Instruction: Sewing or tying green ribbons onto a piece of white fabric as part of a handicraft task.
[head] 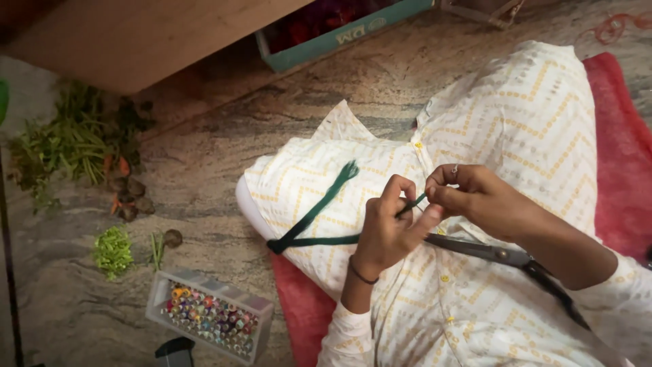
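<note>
- Fingers (407, 194) of left hand (387, 231) pinched shut on green yarn (319, 207), right hand (468, 194) nipping the same strand
- Yarn trails left across the lap, tassel end up
- Scissors (502, 257) lie under right wrist
- Bead box (210, 314) on floor, left
</note>
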